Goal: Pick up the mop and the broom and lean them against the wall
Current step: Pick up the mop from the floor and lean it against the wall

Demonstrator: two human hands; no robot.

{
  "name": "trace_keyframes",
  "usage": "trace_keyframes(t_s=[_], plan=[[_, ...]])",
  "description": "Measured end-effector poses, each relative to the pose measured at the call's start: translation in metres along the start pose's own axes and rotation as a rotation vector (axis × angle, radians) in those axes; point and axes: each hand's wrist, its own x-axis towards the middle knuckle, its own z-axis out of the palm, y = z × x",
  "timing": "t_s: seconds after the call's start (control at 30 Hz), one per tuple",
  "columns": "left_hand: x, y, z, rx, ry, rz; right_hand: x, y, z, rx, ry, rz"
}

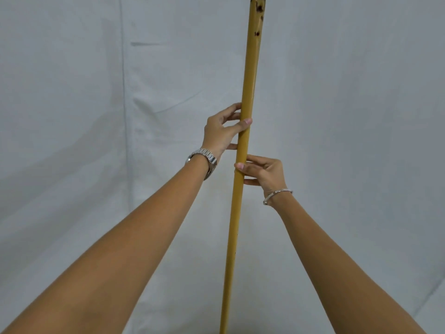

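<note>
A long yellow handle (250, 75) stands nearly upright in front of the wall, running from the bottom edge to the top edge of the view, with dark chipped spots near its top. Its head is out of view, so I cannot tell whether it belongs to the mop or the broom. My left hand (222, 127) grips the handle from the left at mid-height, thumb across the front. My right hand (263, 172) holds it just below, from the right, fingers wrapped loosely around it. No second tool is in view.
A white cloth-covered wall (96, 116) with creases fills the background behind the handle. A silver watch (204, 160) is on my left wrist and a silver bangle (277, 195) on my right. The floor is out of view.
</note>
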Motion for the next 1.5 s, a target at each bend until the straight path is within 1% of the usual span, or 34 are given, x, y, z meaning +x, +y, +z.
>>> trace_keyframes(t_s=[0.07, 0.23, 0.43, 0.53, 0.6, 0.7, 0.8, 0.93, 1.03, 1.17, 1.23, 1.33, 1.5], plan=[[0.007, -0.013, -0.004, -0.013, 0.006, -0.026, 0.009, 0.012, 0.004, 0.008, 0.004, 0.011], [0.026, -0.033, -0.008, 0.01, -0.001, -0.02, 0.028, 0.028, 0.008, 0.0, 0.018, 0.023], [0.036, -0.047, -0.006, 0.008, -0.058, -0.058, 0.041, 0.033, 0.005, 0.012, 0.015, 0.073], [0.035, -0.054, -0.009, 0.083, -0.109, -0.068, 0.042, 0.035, 0.004, -0.028, 0.008, 0.053], [0.033, -0.06, -0.01, 0.085, -0.115, -0.059, 0.042, 0.036, 0.007, -0.035, 0.034, 0.037], [0.036, -0.058, -0.008, 0.092, -0.106, -0.043, 0.044, 0.036, 0.015, -0.029, 0.116, 0.021], [0.045, -0.046, -0.006, 0.139, -0.137, -0.031, 0.051, 0.029, 0.022, -0.054, 0.21, -0.002], [0.053, -0.028, -0.004, 0.144, -0.176, 0.002, 0.06, 0.016, 0.02, -0.095, 0.272, -0.061], [0.055, -0.024, -0.003, 0.131, -0.19, 0.026, 0.063, 0.014, 0.015, -0.059, 0.266, -0.088], [0.049, -0.046, -0.004, 0.069, -0.245, -0.043, 0.053, 0.038, 0.013, -0.01, 0.216, -0.018], [0.047, -0.061, -0.004, 0.029, -0.219, -0.075, 0.05, 0.051, 0.011, 0.013, 0.218, 0.005], [0.051, -0.073, -0.006, 0.033, -0.156, -0.085, 0.055, 0.056, 0.011, 0.041, 0.215, 0.028], [0.062, -0.082, -0.009, 0.055, -0.083, -0.124, 0.072, 0.058, 0.017, 0.05, 0.14, 0.134]])
